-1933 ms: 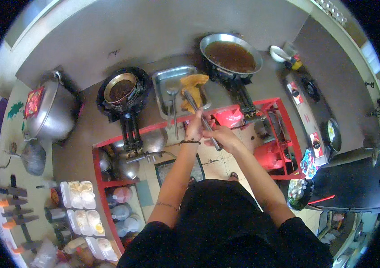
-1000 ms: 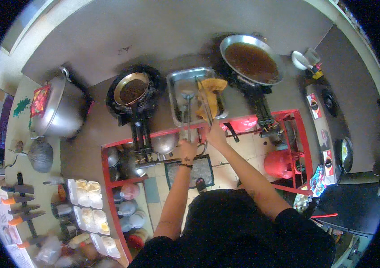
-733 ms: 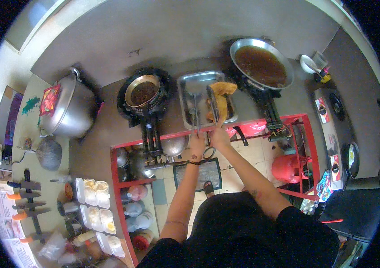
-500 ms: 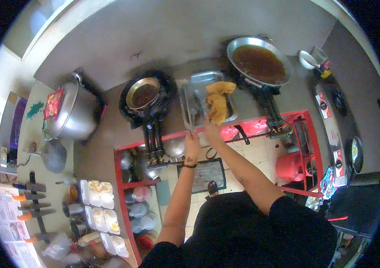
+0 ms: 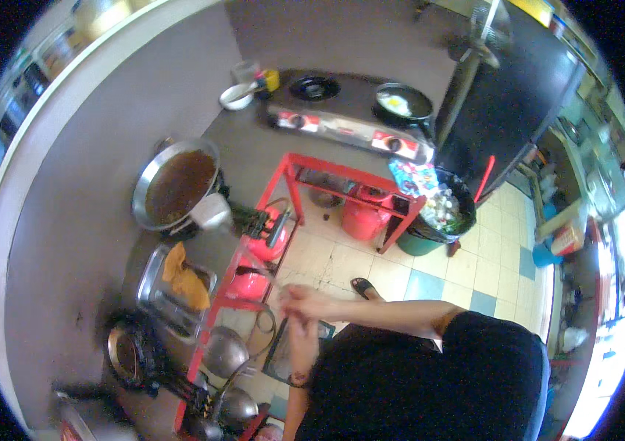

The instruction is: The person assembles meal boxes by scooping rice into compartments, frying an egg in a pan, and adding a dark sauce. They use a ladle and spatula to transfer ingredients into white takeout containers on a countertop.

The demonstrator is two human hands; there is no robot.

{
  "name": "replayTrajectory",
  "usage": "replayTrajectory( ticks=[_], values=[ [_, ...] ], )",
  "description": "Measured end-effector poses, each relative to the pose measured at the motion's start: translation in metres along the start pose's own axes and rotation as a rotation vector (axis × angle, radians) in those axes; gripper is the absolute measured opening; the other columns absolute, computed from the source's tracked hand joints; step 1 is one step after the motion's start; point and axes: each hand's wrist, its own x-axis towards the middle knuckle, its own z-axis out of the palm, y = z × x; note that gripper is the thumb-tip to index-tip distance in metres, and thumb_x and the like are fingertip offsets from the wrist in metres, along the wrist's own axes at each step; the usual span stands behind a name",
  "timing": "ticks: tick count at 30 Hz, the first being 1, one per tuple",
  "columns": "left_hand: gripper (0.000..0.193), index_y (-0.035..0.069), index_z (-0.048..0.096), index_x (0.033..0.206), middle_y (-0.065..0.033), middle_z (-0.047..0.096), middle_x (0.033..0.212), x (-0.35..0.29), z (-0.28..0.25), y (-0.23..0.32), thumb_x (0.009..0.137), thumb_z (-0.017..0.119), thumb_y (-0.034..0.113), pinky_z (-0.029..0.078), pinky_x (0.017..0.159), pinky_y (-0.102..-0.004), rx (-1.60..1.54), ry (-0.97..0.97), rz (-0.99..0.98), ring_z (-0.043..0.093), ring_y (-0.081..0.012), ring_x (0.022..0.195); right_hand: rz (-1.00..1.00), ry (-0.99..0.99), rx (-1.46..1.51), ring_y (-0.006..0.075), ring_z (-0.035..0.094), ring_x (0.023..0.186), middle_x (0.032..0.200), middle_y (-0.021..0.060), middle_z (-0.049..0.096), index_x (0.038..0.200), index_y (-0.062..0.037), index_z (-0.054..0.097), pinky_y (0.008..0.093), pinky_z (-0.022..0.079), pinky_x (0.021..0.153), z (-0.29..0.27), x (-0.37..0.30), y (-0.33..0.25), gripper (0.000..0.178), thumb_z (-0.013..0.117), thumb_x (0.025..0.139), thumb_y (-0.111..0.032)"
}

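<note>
My right hand [image 5: 309, 300] and my left hand [image 5: 302, 334] meet in front of my body. From them a long-handled metal spatula [image 5: 212, 212] reaches up to the left, its broad head blurred beside the wide pan of brown liquid [image 5: 180, 187]. My right hand is closed at the handle's end. The left hand sits just below, its fingers covered and smeared by motion, so its hold is unclear. A yellow-orange cloth [image 5: 185, 278] lies crumpled over the rectangular metal tray [image 5: 152, 272], apart from both hands.
Beyond the red metal frame [image 5: 349, 167] stands a two-burner stove [image 5: 342, 131], a black frying pan with an egg [image 5: 395, 104] on it. A lined waste bin [image 5: 441, 213] and red gas cylinder [image 5: 366, 218] are on the tiled floor. A smaller pan [image 5: 127, 351] sits at lower left.
My view has swung right, toward the stove and bin. My right hand has let go of the cloth and come to my left. The spatula has left the tray and is raised near the wide pan.
</note>
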Motion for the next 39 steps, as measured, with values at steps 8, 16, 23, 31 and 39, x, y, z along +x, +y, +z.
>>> replayTrajectory(
  ticks=[8, 16, 23, 31, 39],
  values=[
    [0.038, 0.001, 0.052, 0.12, -0.0162, 0.062, 0.106, 0.019, 0.06, 0.005, 0.091, 0.06, 0.025, 0.049, 0.081, -0.0362, 0.167, -0.397, -0.019, 0.062, -0.026, 0.093, 0.093, 0.842, -0.088, 0.0102, 0.046, 0.053, 0.065, -0.0017, 0.052, 0.115, -0.0086, 0.062, 0.0276, 0.04, 0.047, -0.31, -0.165, -0.042, 0.03, 0.048, 0.096, -0.027],
    [0.044, 0.004, 0.059, 0.113, -0.0233, 0.063, 0.104, -0.002, 0.108, -0.148, 0.088, 0.057, 0.039, 0.051, 0.077, -0.0469, 0.734, -0.478, -0.299, 0.062, -0.0401, 0.094, -0.05, 1.156, -0.88, 0.0269, 0.064, 0.081, 0.093, 0.0233, 0.066, 0.119, -0.0021, 0.06, 0.0367, 0.049, 0.072, -0.609, -0.161, -0.054, 0.036, 0.056, 0.086, -0.015],
    [0.045, 0.004, 0.064, 0.102, -0.0204, 0.068, 0.095, -0.07, 0.205, -0.238, 0.084, 0.063, 0.045, 0.053, 0.076, -0.0423, 0.762, -0.303, -0.392, 0.066, -0.0358, 0.088, 0.024, 1.067, -1.101, 0.0357, 0.066, 0.077, 0.079, 0.0214, 0.066, 0.114, -0.0042, 0.063, 0.0413, 0.053, 0.068, -0.704, -0.113, -0.071, 0.032, 0.054, 0.088, -0.02],
    [0.017, 0.004, 0.063, 0.089, -0.0032, 0.06, 0.067, -0.108, 0.267, -0.215, 0.087, 0.059, 0.02, 0.046, 0.049, -0.0295, -0.345, -0.313, -0.826, 0.055, -0.0125, 0.055, -0.005, 0.821, -0.622, 0.0119, 0.051, 0.049, 0.06, 0.0043, 0.055, 0.115, -0.0039, 0.065, 0.0295, 0.043, 0.047, -0.732, -0.136, -0.084, 0.031, 0.056, 0.088, -0.016],
    [0.027, 0.002, 0.062, 0.086, -0.0044, 0.064, 0.071, -0.067, 0.258, -0.214, 0.086, 0.061, 0.029, 0.052, 0.055, -0.0314, 0.055, 0.026, -0.769, 0.061, -0.0141, 0.06, 0.022, 0.777, -0.697, 0.0256, 0.067, 0.083, 0.088, 0.0239, 0.066, 0.119, -0.0043, 0.061, 0.0354, 0.049, 0.078, -0.735, -0.157, -0.101, 0.035, 0.055, 0.085, -0.013]
  ],
)
